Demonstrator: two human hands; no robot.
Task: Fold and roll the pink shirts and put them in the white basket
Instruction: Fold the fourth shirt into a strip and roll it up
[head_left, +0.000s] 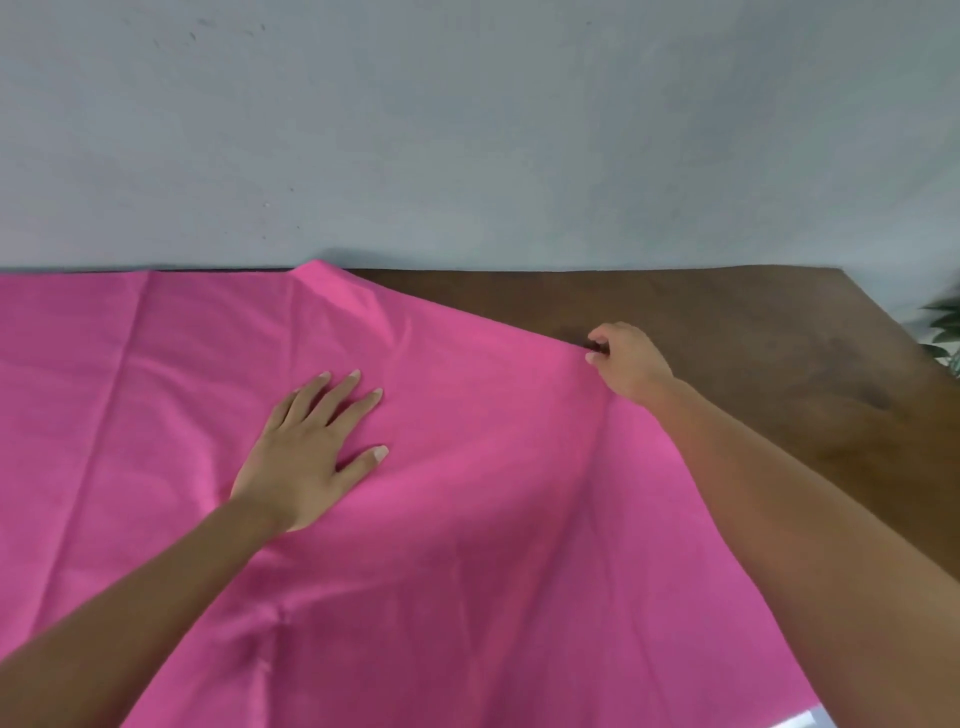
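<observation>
A pink shirt (467, 493) lies spread flat over most of the brown table (727, 332), reaching the wall at the back and running off the left edge of the view. My left hand (311, 447) presses flat on the middle of the cloth with its fingers straight and spread. At the shirt's right edge, my right hand (623, 364) pinches the fabric between thumb and curled fingers. The white basket is out of sight.
A grey-blue wall (467, 130) stands right behind the table. Bare wood shows to the right of the shirt. Green plant leaves (948, 327) poke in past the table's right edge. A small white patch (802, 719) shows at the bottom right.
</observation>
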